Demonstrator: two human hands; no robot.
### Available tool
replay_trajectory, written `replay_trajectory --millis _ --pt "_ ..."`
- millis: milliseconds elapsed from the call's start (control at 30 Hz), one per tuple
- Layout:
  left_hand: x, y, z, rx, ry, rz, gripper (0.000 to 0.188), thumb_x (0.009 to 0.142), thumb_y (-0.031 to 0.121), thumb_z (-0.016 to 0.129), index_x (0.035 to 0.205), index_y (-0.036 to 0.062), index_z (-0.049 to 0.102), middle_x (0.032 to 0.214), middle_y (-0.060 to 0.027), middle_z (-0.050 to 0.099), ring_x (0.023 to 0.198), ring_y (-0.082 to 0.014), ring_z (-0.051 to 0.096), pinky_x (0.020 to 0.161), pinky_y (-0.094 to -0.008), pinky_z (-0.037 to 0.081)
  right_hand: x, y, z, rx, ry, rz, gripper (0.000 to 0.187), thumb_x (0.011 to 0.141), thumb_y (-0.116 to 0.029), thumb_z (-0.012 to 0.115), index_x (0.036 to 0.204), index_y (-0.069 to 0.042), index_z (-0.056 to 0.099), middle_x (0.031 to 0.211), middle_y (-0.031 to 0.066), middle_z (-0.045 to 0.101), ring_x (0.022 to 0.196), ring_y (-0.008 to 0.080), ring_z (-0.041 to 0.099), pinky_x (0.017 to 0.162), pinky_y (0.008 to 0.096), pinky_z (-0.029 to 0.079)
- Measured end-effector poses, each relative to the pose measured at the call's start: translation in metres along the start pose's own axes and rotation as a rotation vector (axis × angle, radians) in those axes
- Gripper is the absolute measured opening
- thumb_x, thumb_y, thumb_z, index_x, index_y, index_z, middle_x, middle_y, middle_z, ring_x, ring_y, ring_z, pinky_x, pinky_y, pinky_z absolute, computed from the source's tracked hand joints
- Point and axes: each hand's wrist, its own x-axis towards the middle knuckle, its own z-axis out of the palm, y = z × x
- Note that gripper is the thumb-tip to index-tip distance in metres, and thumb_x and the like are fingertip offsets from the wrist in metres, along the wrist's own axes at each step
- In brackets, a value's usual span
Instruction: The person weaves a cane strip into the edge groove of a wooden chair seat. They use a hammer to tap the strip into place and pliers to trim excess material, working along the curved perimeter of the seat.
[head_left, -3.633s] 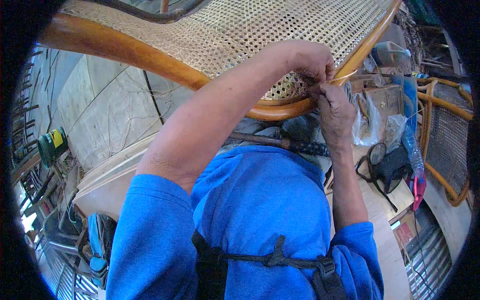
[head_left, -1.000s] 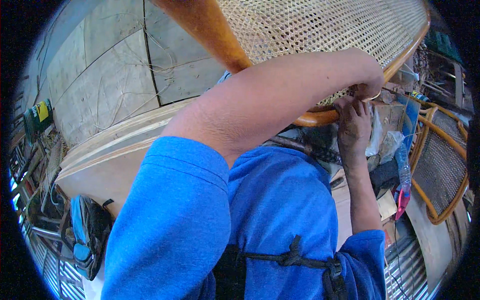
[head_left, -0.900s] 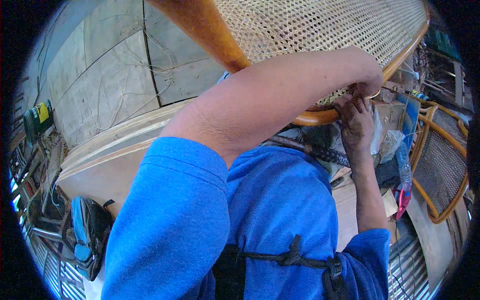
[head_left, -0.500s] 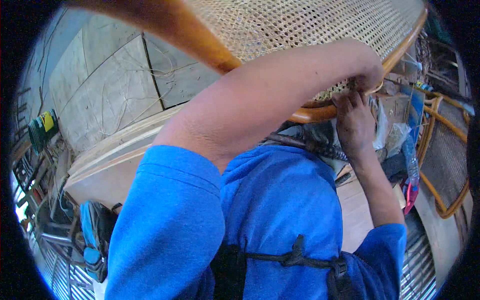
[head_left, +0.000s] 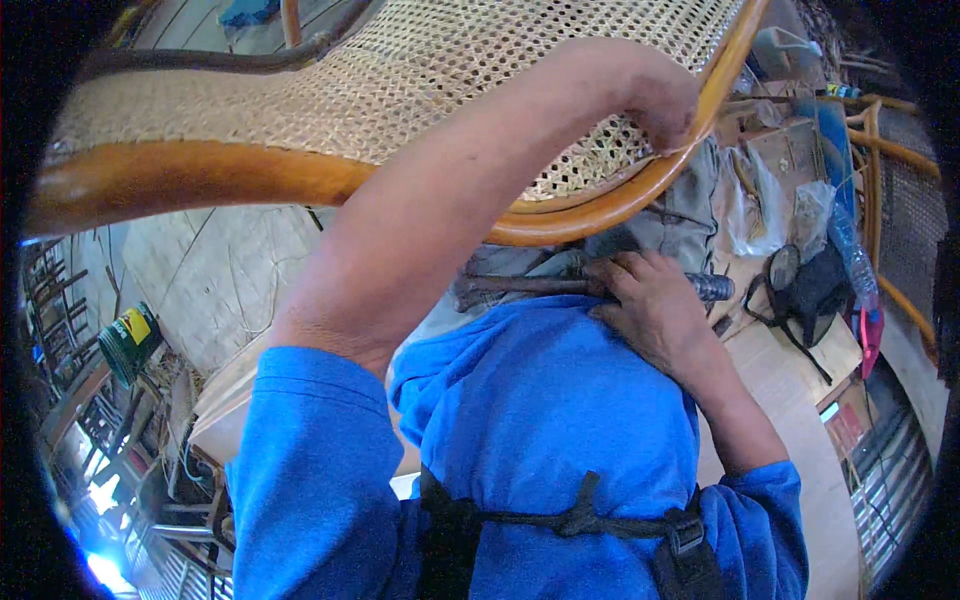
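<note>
An orange-brown rattan frame (head_left: 590, 225) with woven cane mesh (head_left: 440, 70) fills the upper part of the view, tilted across my lap. My left hand (head_left: 668, 112) is bent down at the right part of its rim, fingers curled in and mostly hidden. A thin pale strand shows beside those fingertips, but what they pinch cannot be made out. Below the rim, my right hand (head_left: 655, 305) is closed around a hammer (head_left: 530, 284) lying across my lap. The hammer's dark ribbed grip sticks out to the right of the hand.
Clear plastic bags (head_left: 757, 205), a black strapped item (head_left: 812, 285) and a plastic bottle (head_left: 850, 255) lie at the right. Another rattan piece (head_left: 890, 130) stands beyond them. A green container (head_left: 130, 342) is at the left, near stacked boards (head_left: 225, 415).
My right hand has left the rim beside my left hand and come down onto the hammer. The cane-woven frame appears shifted left and turned, and my left hand stays at its rim.
</note>
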Motion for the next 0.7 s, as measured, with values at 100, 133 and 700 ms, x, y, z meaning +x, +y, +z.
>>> replay_trajectory --millis 100,133,700 --pt "-0.005 -0.002 0.001 -0.077 0.003 0.063 0.020 0.067 0.017 0.066 0.083 0.0059 0.067 0.067 -0.0055 0.063 0.061 -0.0156 0.056 0.057 -0.0333 0.044 -0.003 -0.005 -0.002 0.029 -0.063 0.091 0.038 0.069 -0.023 0.070 0.101 -0.006 0.058 0.090 0.0129 0.059 0.080 0.0332 0.056 0.072 0.0403 0.046" --pt "-0.007 -0.004 0.001 -0.118 0.009 0.082 0.020 0.067 0.018 0.066 0.083 0.0056 0.067 0.066 -0.0056 0.062 0.060 -0.0154 0.055 0.056 -0.0333 0.044 -0.005 -0.005 -0.007 0.064 -0.089 0.125 0.040 0.068 -0.025 0.071 0.100 -0.006 0.058 0.090 0.0131 0.059 0.080 0.0333 0.056 0.071 0.0405 0.046" --pt "-0.020 0.044 0.011 0.159 0.212 -0.153 0.021 0.065 0.015 0.059 0.080 0.0004 0.064 0.070 -0.0173 0.061 0.063 -0.0325 0.060 0.056 -0.0413 0.045 -0.085 0.024 -0.046 0.688 0.082 0.697 0.030 0.078 -0.026 0.064 0.092 -0.001 0.056 0.061 0.0067 0.052 0.060 0.0159 0.056 0.056 0.0314 0.043"
